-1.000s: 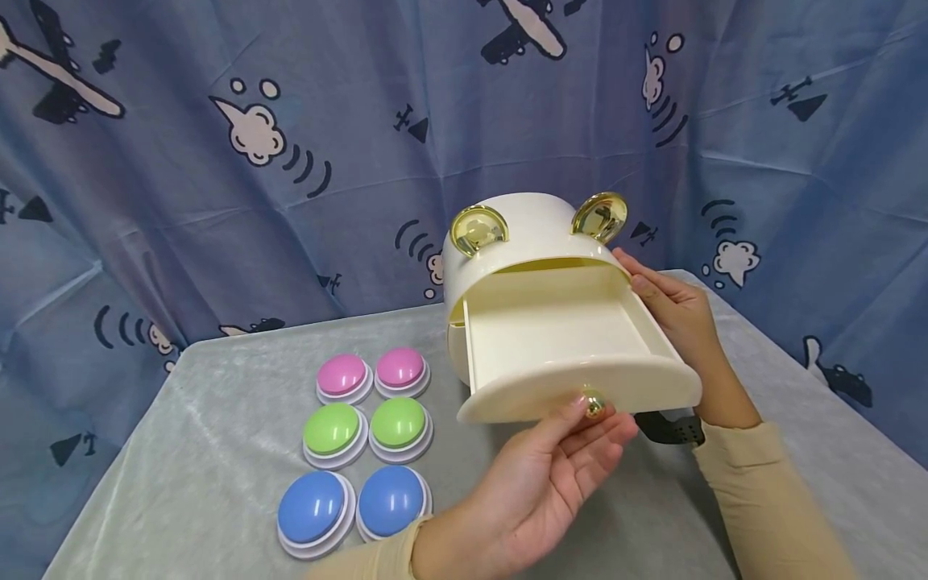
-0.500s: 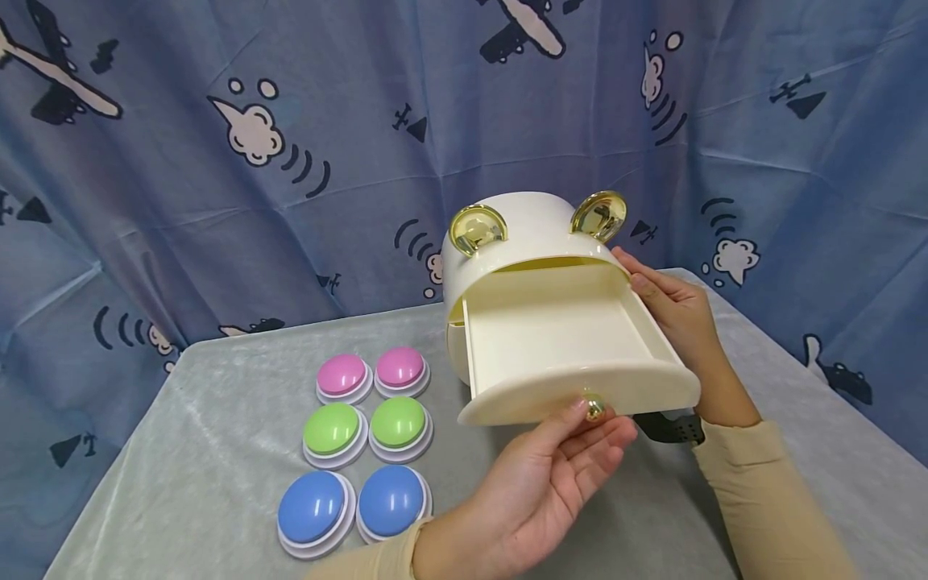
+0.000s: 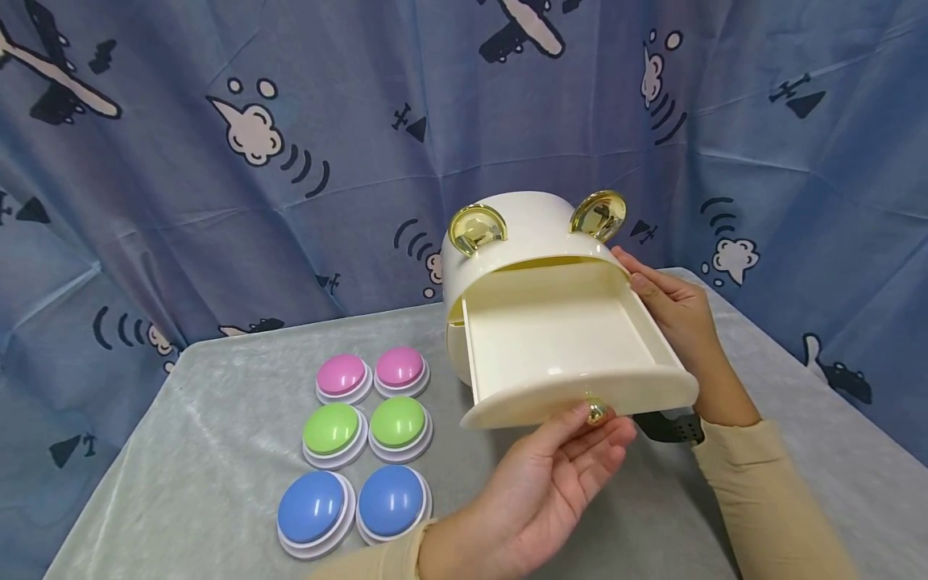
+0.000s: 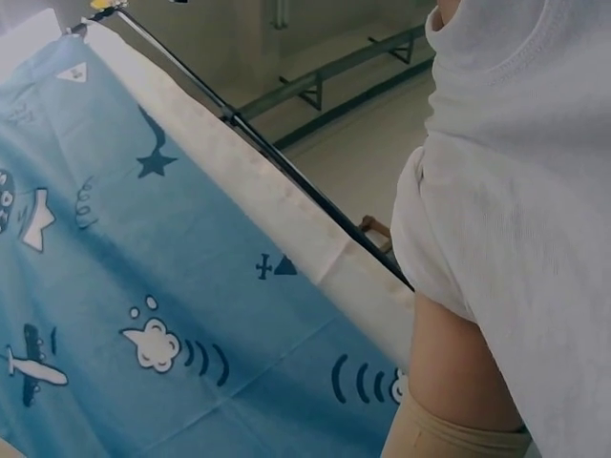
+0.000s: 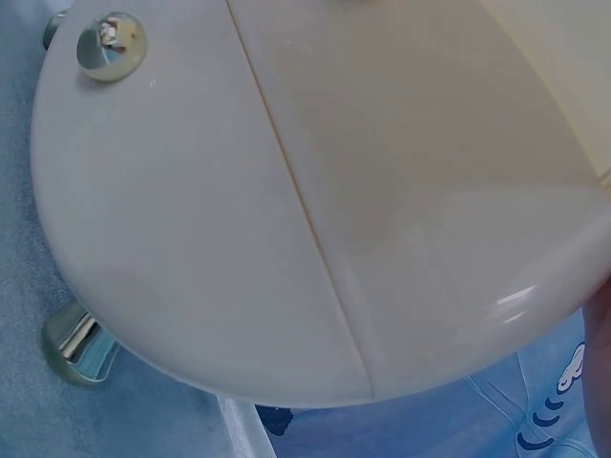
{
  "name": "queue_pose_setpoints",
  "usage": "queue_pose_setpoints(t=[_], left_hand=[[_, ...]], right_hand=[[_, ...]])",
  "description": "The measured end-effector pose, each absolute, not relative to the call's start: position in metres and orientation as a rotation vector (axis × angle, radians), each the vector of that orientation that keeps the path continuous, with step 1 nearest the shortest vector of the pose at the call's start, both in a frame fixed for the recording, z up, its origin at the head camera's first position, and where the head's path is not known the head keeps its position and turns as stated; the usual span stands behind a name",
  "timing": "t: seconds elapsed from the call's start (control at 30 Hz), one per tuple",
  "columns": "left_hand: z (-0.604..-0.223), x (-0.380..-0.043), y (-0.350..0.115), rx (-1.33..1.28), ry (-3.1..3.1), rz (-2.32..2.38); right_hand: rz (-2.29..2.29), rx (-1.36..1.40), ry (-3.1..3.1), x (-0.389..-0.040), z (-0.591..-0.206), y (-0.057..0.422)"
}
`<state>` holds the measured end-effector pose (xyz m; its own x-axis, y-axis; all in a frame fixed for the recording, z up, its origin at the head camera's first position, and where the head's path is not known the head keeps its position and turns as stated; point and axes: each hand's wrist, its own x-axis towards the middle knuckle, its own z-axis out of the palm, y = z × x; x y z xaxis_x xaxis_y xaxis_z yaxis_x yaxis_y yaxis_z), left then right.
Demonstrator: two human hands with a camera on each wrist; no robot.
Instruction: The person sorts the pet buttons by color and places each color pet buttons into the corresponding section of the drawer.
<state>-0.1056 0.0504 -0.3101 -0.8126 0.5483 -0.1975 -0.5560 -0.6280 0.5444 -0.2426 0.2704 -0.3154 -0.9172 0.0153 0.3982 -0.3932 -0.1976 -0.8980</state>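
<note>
A cream rounded drawer box (image 3: 525, 221) with two gold ears (image 3: 478, 228) stands at the right of the table. Its upper drawer (image 3: 554, 326) is pulled well out, with a bare inside and its front tipped slightly down. My left hand (image 3: 532, 491) pinches the drawer's gold knob (image 3: 596, 412) between thumb and fingers. My right hand (image 3: 677, 318) rests against the box's right side, thumb by the front edge, fingers fairly straight and partly hidden. In the right wrist view, the curved white front (image 5: 191, 219) shows a seam and another gold knob (image 5: 112, 46).
Left of the box sit several round push buttons on white bases, in pairs: pink (image 3: 341, 375), green (image 3: 331, 428) and blue (image 3: 312, 507). A grey cloth covers the table (image 3: 210, 451). A blue patterned curtain (image 3: 348, 145) hangs behind. The left wrist view shows a white shirt (image 4: 525, 191).
The drawer front and its knob have sunk very slightly, and my left hand has moved with them. My right hand, the box body and the buttons look unmoved.
</note>
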Motion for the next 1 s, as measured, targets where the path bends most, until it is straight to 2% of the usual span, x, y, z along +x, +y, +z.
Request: queue_pose_setpoints(t=[0.73,1.0], left_hand=[[-0.312,-0.107,0.049,0.018,0.84,2.325],[-0.305,-0.105,0.028,0.198,0.955,1.932]], right_hand=[[2.2,0.436,-1.785,-0.244,-0.316,0.271],[2.248,0.413,-1.77,-0.245,-0.315,0.27]])
